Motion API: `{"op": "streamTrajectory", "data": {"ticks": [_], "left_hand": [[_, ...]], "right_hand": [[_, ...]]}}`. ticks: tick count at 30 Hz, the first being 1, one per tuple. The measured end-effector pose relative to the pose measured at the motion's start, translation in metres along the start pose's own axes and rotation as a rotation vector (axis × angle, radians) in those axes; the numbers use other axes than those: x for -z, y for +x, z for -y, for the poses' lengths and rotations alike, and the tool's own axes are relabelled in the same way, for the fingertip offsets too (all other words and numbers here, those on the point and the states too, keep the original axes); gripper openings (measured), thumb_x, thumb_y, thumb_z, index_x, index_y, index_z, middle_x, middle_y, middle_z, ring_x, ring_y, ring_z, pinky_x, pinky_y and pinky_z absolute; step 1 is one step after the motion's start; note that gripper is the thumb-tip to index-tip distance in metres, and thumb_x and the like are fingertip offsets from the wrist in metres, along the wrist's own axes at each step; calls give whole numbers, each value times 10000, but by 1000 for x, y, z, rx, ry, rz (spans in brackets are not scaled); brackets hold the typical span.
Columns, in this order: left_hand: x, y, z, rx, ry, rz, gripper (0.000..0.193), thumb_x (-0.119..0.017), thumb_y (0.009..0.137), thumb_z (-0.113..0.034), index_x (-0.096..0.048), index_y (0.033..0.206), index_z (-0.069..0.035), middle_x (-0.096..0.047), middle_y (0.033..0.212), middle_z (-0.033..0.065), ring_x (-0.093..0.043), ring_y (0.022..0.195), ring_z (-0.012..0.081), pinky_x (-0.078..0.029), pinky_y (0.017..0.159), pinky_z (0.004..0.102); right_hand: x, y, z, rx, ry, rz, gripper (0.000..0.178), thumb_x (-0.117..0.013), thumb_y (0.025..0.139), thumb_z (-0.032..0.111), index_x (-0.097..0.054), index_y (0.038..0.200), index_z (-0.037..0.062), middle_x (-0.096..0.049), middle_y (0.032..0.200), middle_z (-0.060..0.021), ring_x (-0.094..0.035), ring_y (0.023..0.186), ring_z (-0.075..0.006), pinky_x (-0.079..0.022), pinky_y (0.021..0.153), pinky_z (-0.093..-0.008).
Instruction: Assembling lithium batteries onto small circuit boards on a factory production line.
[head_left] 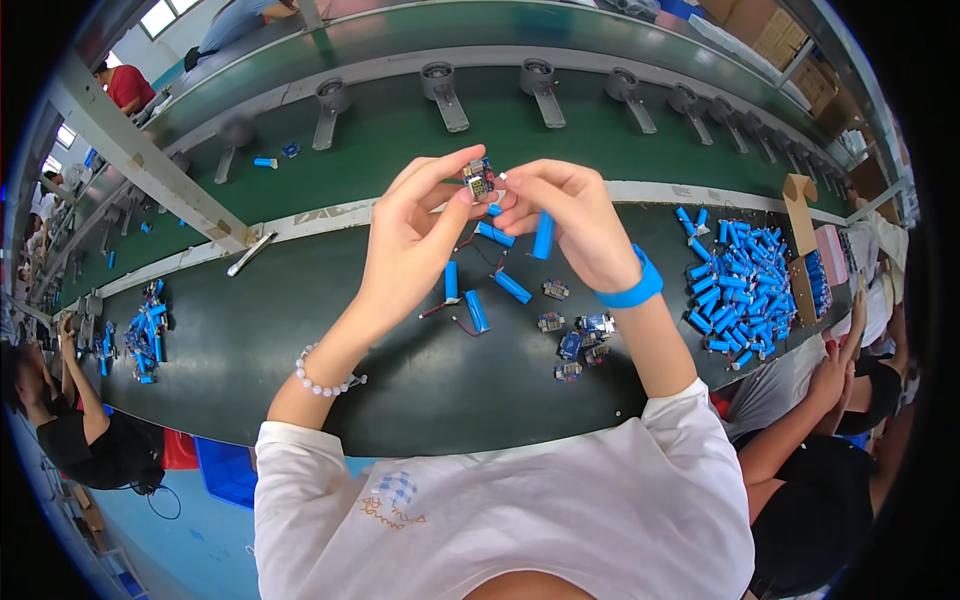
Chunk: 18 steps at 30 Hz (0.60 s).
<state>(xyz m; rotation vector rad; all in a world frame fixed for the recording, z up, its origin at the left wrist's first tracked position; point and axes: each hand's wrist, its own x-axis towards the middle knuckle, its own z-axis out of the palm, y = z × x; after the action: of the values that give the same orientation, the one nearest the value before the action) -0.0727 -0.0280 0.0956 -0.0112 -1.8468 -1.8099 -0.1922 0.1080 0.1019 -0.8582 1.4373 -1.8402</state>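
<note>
Dark, smooth bench (430, 400): left hand (425, 215) on a circuit board (478, 178), right hand (565, 205) on a white plug (502, 177)

Bench surface dull, faint sheen. To the right, a jumbled heap of cells (740, 285), glossy blue cylinders.

Hands: both raised over the far side of the bench. Left thumb and fingers are closed narrowly on the board; right thumb and forefinger pinch the plug just beside it. Contact between the two: cannot tell.

Blue cell (543, 235): smooth, round-sided, upended below the right fingers; gripped or hanging, cannot tell. Judgement: support its weight so nothing tugs at the plug.

Board: small, rectangular, dark blue, knobbly with components. Judgement: hold by the edges, braced against any push. Socket too small to make out.

Plug: tiny, pale, probably plastic. Judgement: check orientation, keep it square, press on its body rather than its wires; if it resists, realign before adding force.
</note>
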Motion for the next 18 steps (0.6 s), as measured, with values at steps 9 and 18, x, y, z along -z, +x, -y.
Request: {"op": "streamTrajectory", "data": {"ticks": [9,18], "left_hand": [[5,4,-3,-51,21,-46,313,-471,905,44,-533,1212,43,-492,1065,89,-619,994,199,-513,883,296],[0,-1,-7,-56,55,-39,322,-485,897,45,-560,1209,11,-551,1090,92,-622,981,179,-534,816,276]], "right_hand": [[11,3,6,-171,499,209,193,-555,902,163,-625,951,-11,-642,995,-134,-610,1022,-249,-492,869,-308],[-15,0,0,363,-363,-122,73,-626,804,16,-561,773,9,-535,712,16,-496,728,-34,-404,675,-208]]}}
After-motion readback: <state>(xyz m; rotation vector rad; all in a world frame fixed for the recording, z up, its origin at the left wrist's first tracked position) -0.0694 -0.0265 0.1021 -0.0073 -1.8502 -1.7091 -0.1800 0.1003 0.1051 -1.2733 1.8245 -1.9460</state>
